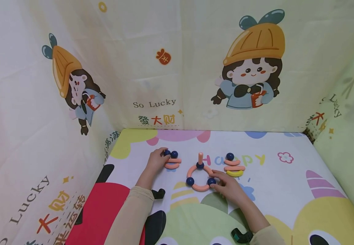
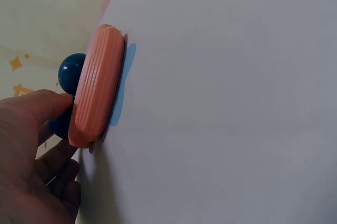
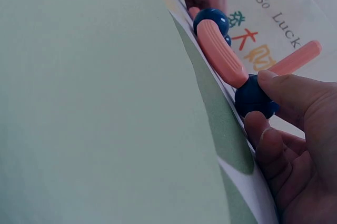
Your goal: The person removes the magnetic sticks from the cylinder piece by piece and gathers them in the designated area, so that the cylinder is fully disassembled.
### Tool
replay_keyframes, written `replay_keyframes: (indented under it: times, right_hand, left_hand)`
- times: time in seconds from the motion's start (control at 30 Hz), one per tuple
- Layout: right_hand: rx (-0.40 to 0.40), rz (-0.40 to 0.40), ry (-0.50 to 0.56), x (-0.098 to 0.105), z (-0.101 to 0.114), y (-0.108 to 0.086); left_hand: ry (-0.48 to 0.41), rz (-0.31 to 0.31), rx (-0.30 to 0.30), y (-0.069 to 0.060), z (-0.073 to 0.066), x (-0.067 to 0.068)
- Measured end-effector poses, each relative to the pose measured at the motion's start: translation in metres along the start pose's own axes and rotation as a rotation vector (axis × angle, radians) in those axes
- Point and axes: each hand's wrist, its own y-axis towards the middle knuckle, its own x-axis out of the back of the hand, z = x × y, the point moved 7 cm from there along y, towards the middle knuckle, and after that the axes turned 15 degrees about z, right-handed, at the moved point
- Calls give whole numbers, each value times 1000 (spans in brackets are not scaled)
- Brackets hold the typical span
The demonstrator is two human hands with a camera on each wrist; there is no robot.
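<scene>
In the head view, a ring (image 1: 200, 188) of curved pink rods joined by dark blue balls lies on the table, with a pink rod (image 1: 200, 158) sticking up from its far ball. My right hand (image 1: 229, 188) pinches the ring's near-right dark blue ball (image 3: 254, 97) between thumb and fingers. Off to the left, my left hand (image 1: 156, 161) pinches one dark blue ball (image 2: 62, 124) beside a second blue ball (image 1: 174, 154). Just in front of those balls are a straight pink rod (image 1: 175, 160) and a curved pink rod (image 1: 172, 166).
To the ring's right lie another dark blue ball (image 1: 230, 156), a curved pink rod (image 1: 232, 163), a straight pink rod (image 1: 234, 168) and a curved yellow rod (image 1: 234, 174). Printed cloth walls (image 1: 195, 68) enclose the table (image 1: 268, 177) at the back and sides.
</scene>
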Motion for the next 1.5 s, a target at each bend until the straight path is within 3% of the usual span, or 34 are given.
replay_keyframes:
  times: [0.5,0.67,0.83,0.93,1.0,1.1,1.27,1.37,1.5]
  right_hand:
    - [0,5,6,0,1,-1]
    - [-12,4,7,0,1,-1]
    - [-15,2,12,0,0,-1]
    - [-19,0,14,0,0,-1]
    - [-28,-1,15,0,0,-1]
    - [-37,-4,20,1,0,-1]
    - [-19,-10,21,3,1,0]
    - [5,-2,29,3,0,1]
    - [20,7,37,1,-1,2]
  left_hand:
    - [14,32,4,-5,-3,0]
    - [46,13,3,-6,-7,2]
    - [131,-88,-9,-15,-25,6]
    - [175,-143,-62,-25,-44,6]
    - [167,-140,-120,-31,-57,4]
    - [154,-69,-218,-37,-77,-6]
    - [130,132,-345,-45,-102,-32]
    - [128,211,-365,-49,-105,-48]
    - [100,258,-345,-48,-101,-64]
